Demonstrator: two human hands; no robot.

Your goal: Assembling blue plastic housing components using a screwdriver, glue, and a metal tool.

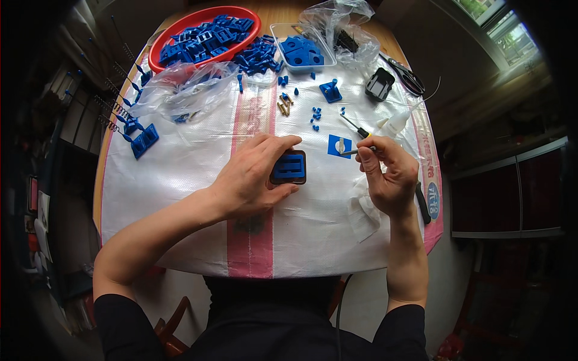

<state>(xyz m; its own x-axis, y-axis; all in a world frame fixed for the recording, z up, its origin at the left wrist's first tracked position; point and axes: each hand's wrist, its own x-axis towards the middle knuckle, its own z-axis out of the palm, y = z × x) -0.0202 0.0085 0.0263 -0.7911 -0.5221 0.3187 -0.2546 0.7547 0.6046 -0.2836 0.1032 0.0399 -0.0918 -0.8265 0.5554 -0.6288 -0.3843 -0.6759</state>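
My left hand (250, 174) curls around the left side of a dark brown block (304, 178), its thumb at the near edge and its fingers at the far edge. Set in the block's top is a blue slotted rectangular part (290, 166). My right hand (390, 177) pinches a thin grey metal tool (355, 151), perhaps tweezers. Its tip touches a pale blob (341, 145) on a blue square plate (332, 150). Just beyond that hand lies a slim-shafted tool (360, 130) with a black and yellow handle.
At the back stand a red basin (255, 31) of blue parts and a clear container (332, 53) of blue plates. A plastic bag (198, 90), brass-coloured pins (283, 107), a black box (380, 84), scissors (406, 77), a white bottle (395, 122) and crumpled tissue (364, 218) lie around.
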